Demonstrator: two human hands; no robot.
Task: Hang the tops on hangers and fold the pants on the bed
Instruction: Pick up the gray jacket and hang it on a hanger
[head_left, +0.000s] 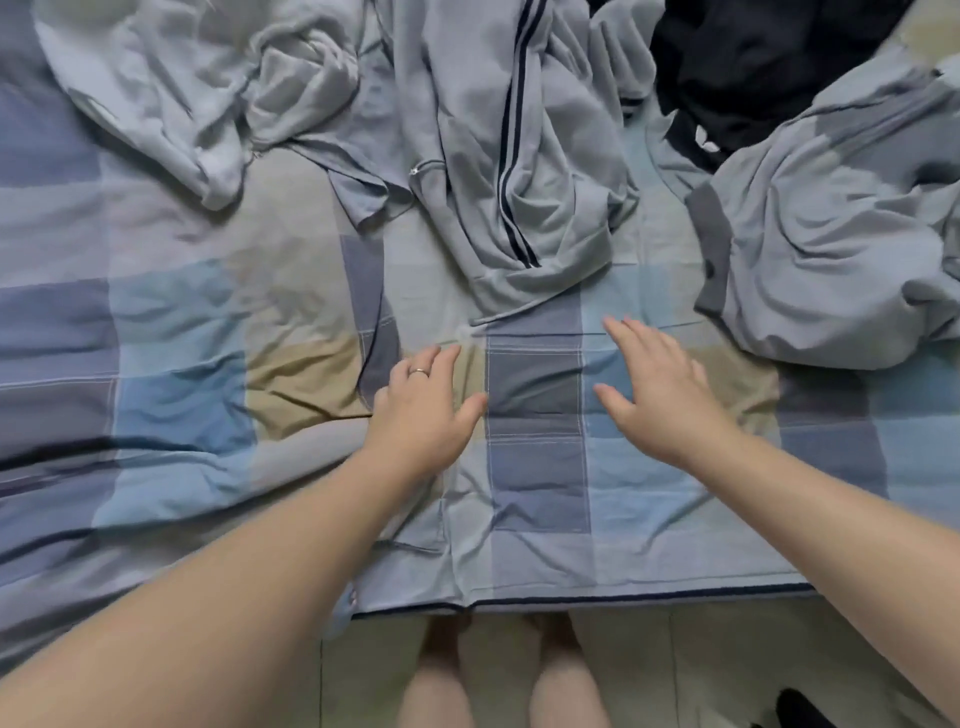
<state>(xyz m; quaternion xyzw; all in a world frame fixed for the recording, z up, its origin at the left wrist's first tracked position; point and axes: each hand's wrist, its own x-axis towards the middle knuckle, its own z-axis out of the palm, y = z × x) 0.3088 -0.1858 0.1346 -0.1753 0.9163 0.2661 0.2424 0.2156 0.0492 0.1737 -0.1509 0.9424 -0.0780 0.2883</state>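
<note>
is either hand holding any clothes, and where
Nothing is held: left hand and right hand are open over the checked blue-and-beige bed sheet, short of the grey garment with dark stripes.

Bedroom in a home. A bed (649, 571) fills most of the view, covered w/ a wrinkled patchwork sheet (176, 332) in blue, grey & tan checks. Loose laundry lies on it: a grey striped garment (561, 156), a pale crumpled garment (156, 88) & a black garment (753, 62). Below the bed's edge: pale tiled floor (717, 670) w/ grout lines, & the person's bare legs (563, 696) just beside the bed.
</note>
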